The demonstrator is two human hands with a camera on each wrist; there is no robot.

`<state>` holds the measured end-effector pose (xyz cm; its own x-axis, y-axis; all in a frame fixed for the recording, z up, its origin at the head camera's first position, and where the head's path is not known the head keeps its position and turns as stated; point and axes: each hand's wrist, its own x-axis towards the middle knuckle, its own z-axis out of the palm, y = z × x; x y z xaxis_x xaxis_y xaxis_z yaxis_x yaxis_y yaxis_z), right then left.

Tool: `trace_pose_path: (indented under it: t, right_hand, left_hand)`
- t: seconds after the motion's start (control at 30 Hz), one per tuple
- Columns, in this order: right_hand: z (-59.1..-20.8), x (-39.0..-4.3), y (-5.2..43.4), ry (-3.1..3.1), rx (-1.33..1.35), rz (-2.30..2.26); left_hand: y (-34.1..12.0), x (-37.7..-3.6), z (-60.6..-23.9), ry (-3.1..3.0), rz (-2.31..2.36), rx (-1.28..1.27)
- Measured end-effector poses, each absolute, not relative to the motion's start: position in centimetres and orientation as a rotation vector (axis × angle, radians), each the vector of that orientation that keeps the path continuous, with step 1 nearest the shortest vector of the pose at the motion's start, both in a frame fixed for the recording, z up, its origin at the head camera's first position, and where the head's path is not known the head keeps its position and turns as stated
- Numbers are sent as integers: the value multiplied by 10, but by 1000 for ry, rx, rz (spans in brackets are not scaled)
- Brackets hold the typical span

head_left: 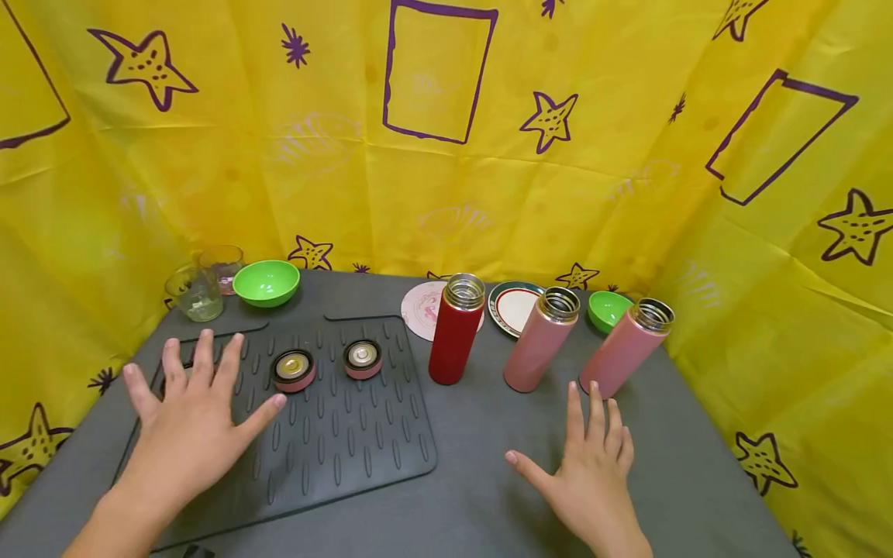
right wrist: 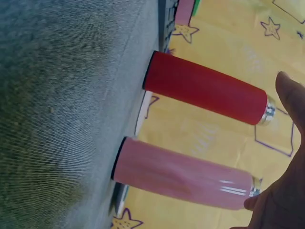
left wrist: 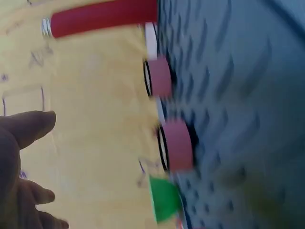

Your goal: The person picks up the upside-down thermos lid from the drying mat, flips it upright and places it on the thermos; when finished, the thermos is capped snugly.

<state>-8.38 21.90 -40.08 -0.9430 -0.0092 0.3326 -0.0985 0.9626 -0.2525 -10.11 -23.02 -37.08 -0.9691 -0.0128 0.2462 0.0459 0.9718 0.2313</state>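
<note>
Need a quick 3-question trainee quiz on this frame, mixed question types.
1. True or false: the red flask has its lid on.
2. How many pink flasks stand on the table? A) one B) two C) three
3. Fill in: the two lids rest on the ribbed ____.

Key:
1. False; its mouth is open.
2. B.
3. Mat. The left hand hovers spread over it; the right hand is open by the nearest pink flask.
</note>
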Motion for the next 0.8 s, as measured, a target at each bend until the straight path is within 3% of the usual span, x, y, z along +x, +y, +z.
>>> trace_pose_path:
  t: [0.17, 0.43, 0.8]
  right_hand:
    - [-407, -82, 221, -2775, 109, 411]
    - [-413, -79, 219, -2828, 142, 475]
    - [-416, -79, 214, -2924, 172, 517]
  left_hand:
    - [-274, -119, -376, -2838, -421, 94]
    - [-336, -142, -414, -2925, -437, 288]
    - [-359, -155, -431, -3045, -462, 242]
